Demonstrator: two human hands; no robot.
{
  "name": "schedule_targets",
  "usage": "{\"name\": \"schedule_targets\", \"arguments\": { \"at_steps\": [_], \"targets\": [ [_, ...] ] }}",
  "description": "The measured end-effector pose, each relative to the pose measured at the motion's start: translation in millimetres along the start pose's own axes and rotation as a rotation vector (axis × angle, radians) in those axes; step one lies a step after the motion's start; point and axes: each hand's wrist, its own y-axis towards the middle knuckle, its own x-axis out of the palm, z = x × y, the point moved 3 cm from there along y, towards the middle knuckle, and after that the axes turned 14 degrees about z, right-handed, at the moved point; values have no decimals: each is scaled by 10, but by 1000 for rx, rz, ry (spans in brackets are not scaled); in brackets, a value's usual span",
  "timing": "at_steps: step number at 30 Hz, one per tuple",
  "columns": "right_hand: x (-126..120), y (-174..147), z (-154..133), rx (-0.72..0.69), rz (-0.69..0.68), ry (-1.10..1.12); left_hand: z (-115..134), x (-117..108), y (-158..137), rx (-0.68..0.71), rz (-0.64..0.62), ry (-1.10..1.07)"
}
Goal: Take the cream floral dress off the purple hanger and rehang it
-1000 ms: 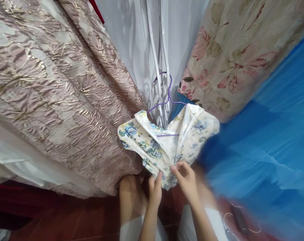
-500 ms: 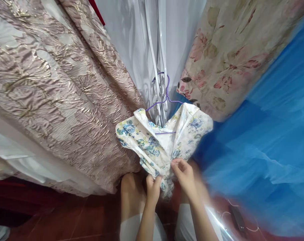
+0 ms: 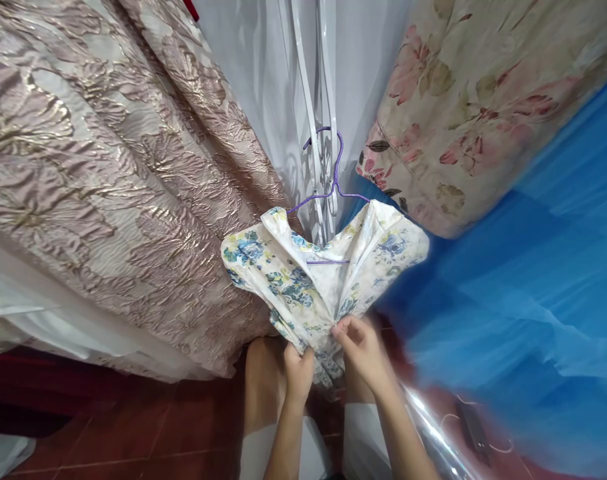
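A white dress (image 3: 303, 287) with blue and yellow flowers hangs on a purple wire hanger (image 3: 336, 175); whether it is a full dress or a blouse I cannot tell, since its lower part is bunched up. The hanger's hook is at the white metal bars (image 3: 311, 113). My left hand (image 3: 298, 370) grips the cloth low on the left side, thumb on top. My right hand (image 3: 361, 347) pinches the front at the bottom of the V-shaped neckline, where the two edges meet.
A pink and gold brocade fabric (image 3: 148, 167) hangs on the left. On the right hang a pink-flowered cloth (image 3: 473, 113) and blue tulle (image 3: 528, 287). A dark power strip (image 3: 473, 427) with cables lies on the red tiled floor (image 3: 133, 433).
Both hands have shifted slightly left with the garment's lower front, which looks more spread out. The two hands keep their grip on the cloth.
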Motion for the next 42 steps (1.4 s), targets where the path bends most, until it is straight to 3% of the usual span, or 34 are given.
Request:
{"name": "schedule_targets", "arguments": {
  "at_steps": [3, 6, 8, 10, 14, 21, 25, 29, 32, 37, 42],
  "targets": [
    [-28, -42, 6, 54, -72, -23, -61, -85, 13, 173, 219, 52],
    [-65, -63, 23, 93, -109, -38, 37, -94, -73, 474, 360, 105],
    [-92, -58, 35, 93, -104, -31, 152, -16, -149, 648, 325, 111],
    [-119, -46, 50, 83, -100, -28, 243, 124, -191, 723, 175, 124],
    [-178, -20, 115, 75, -89, -19, 259, 413, -174, 670, -153, 171],
    [-264, -20, 257, 98, -30, 18, 106, 508, -238, 534, -333, 114],
    [-233, -89, 254, 149, -20, 65, 109, 493, -278, 446, -313, 93],
    [-171, -147, 204, 264, 4, 113, 179, 480, -286, 458, -290, 109],
    [-133, -124, 81, 269, 75, 152, 265, 451, -312, 458, -302, 101],
    [7, 18, -270, 246, 92, 231, 431, 383, -369, 490, -302, 62],
    [199, 300, -774, 123, 140, 370, 477, 328, -416, 517, -290, 128]
  ]
}}
